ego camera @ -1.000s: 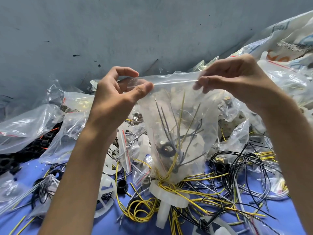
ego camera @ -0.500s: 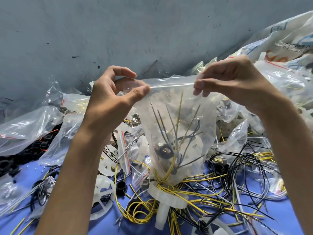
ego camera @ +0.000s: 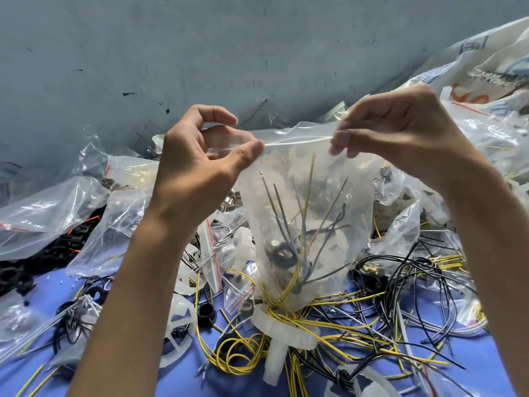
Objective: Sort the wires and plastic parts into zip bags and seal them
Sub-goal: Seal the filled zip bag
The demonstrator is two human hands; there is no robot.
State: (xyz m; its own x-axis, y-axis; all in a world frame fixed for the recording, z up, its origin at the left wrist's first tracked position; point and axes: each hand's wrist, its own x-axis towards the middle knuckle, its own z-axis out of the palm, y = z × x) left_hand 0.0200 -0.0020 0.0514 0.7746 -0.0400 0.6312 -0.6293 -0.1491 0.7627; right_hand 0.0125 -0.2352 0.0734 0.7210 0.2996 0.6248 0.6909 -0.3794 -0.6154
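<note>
Zip bag, clear and partly filled, hangs above the table, held up between both hands. The left hand pinches one end of the zip strip between thumb and curled fingers. The right hand pinches the other end the same way, so the strip is stretched tight between them. From here I can't tell whether the strip is pressed closed along its length, so I'd judge this bag to be at the sealing step, not finished. Inside it stand grey and yellow wires, with a black ring low down.

Beyond the hands plenty is left to sort. Loose yellow and black wires sprawl over the blue table, a white plastic part lies under the bag, and black parts sit at the left. Several other bags lie about there, some already holding parts.
</note>
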